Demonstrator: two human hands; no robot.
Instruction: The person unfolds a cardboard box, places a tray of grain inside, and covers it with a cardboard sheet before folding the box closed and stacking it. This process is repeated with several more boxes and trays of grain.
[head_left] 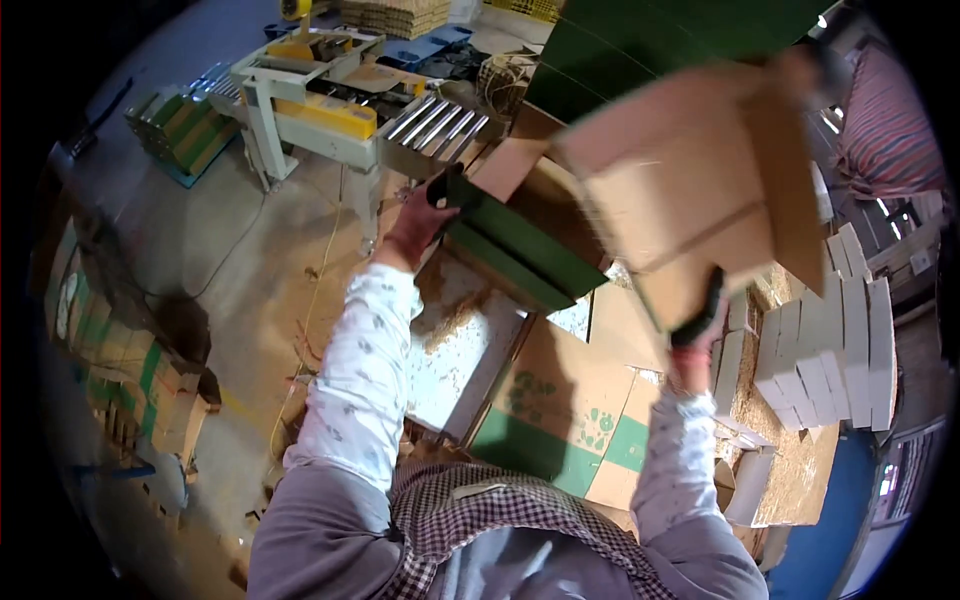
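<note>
Nearest the lens, a checked apron [500,520] over grey cloth, two white patterned sleeves rising from it; below and between the arms, a flattened green-and-brown printed carton [560,410] on a straw-strewn floor; beside it at right, stacked pale dividers [830,350], partly cut off by the dark lens edge. Left hand [418,225] closed around the green corner flap of a cardboard box [680,190], fingertips dark-gloved; right hand [700,335] clamped on the box's lower brown edge, fingers mostly hidden behind the card. Box held aloft at centre-right, tilted, long axis running from lower left to upper right, brown underside toward the camera, green face turned away, blocking much of the room behind. Farther off, a roller-topped sealing machine [330,110], stacked green cartons [180,130], and a person in striped cloth [885,120], only partly visible.
</note>
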